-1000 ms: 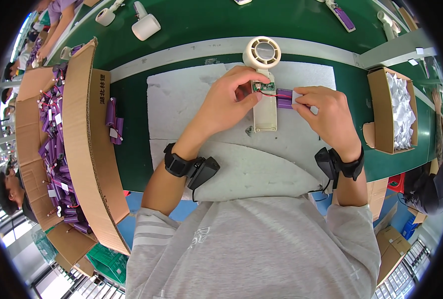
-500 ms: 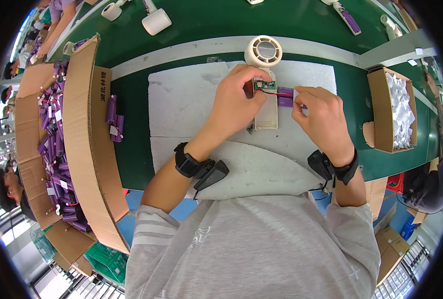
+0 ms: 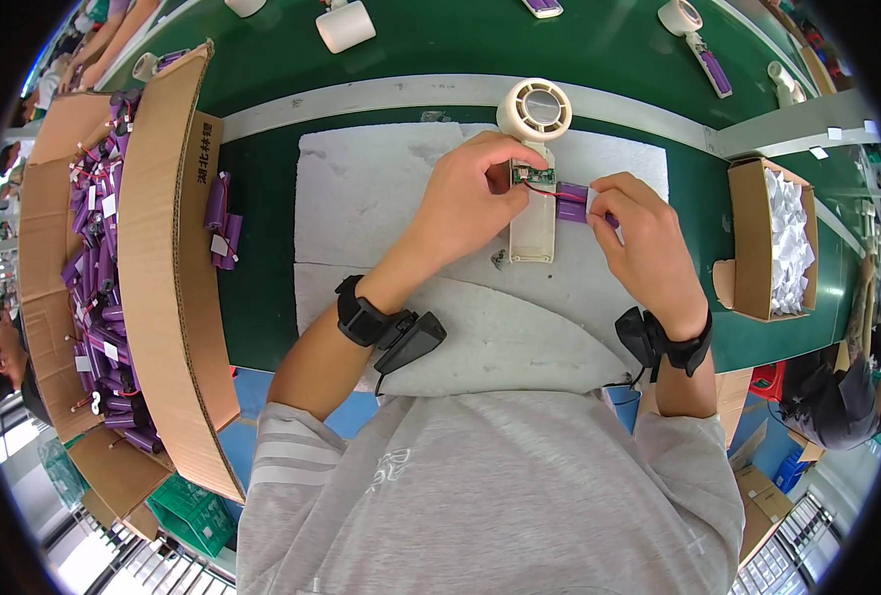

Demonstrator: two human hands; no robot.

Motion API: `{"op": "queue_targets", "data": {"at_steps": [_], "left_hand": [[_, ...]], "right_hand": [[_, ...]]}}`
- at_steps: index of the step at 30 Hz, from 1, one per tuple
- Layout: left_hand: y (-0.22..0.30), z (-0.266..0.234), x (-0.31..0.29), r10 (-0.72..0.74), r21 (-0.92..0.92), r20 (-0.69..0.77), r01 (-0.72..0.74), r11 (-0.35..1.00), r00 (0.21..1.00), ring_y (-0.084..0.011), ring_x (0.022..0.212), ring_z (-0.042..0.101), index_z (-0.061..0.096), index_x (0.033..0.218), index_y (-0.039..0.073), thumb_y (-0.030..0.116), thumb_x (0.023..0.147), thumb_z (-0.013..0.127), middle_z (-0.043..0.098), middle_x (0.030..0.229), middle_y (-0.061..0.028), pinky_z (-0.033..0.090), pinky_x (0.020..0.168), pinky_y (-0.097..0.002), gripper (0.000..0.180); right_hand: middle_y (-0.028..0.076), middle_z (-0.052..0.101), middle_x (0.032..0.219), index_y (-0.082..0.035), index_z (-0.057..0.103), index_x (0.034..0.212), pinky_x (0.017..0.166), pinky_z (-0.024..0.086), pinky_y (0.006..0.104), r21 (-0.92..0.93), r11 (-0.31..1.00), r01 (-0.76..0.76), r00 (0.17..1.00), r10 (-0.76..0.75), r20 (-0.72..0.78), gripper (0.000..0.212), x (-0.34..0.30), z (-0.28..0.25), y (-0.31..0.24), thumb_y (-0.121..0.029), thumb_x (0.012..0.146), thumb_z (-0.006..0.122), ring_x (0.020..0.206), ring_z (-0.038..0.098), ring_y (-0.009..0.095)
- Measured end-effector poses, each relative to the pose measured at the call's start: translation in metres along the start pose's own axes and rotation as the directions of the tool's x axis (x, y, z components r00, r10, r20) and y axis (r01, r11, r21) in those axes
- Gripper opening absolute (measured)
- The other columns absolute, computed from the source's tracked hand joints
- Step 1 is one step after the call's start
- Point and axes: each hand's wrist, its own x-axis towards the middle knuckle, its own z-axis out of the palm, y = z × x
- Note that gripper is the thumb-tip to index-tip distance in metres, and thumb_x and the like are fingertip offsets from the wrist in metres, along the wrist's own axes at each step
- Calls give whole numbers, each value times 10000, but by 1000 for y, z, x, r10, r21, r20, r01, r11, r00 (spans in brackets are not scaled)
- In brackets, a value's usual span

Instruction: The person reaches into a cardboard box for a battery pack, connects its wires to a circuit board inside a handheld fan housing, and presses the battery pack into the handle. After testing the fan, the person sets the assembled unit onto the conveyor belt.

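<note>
A cream handheld fan (image 3: 533, 241) lies on the white foam mat with its round head pointing away from me. A green circuit board (image 3: 534, 177) is exposed in its open handle. My left hand (image 3: 475, 188) is closed in a pinch at the board, thumb and forefinger at the handle's left side and top. Red and black wires run from there to a purple battery pack (image 3: 571, 202) just right of the handle. My right hand (image 3: 644, 223) grips the pack's right end, beside a white tab. Its fingertips partly hide that end.
An open carton (image 3: 168, 268) of purple battery packs stands at the left, with two loose packs (image 3: 223, 223) beside it. At the right is a small box (image 3: 748, 238) of white pieces. Beyond a pale rail (image 3: 381, 94), several fan parts lie on the green surface. Other people sit farther left.
The view has tilted slightly, shifting the surroundings. My right fingers have curled a little further around the battery pack's end. The left hand keeps its pinch at the board.
</note>
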Motion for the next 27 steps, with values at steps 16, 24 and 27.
{"op": "queue_targets", "data": {"at_steps": [16,24,27], "left_hand": [[-4,1,-2,59,69,-48,-56,996,997,-130,623,556,700,948,62,-21,701,636,629,894,-57,470,590,-261,269],[-8,0,-5,101,54,-55,-98,994,993,-124,622,559,702,963,64,-18,713,646,649,889,-51,478,592,-255,269],[-8,1,-3,93,51,-57,-90,995,994,-126,625,565,707,966,62,-15,714,648,660,905,-57,484,596,-254,270]], "right_hand": [[131,581,939,26,520,919,705,487,315,182,979,-92,967,45,250,94,14,-19,24,17,839,571,781,588,210],[105,633,893,-28,544,1124,715,487,308,-145,933,-330,918,282,-280,316,52,-51,57,-140,855,666,780,608,199],[90,648,932,-42,544,1204,735,483,312,29,997,69,991,-72,116,463,31,-23,18,-90,781,726,815,617,208]]}}
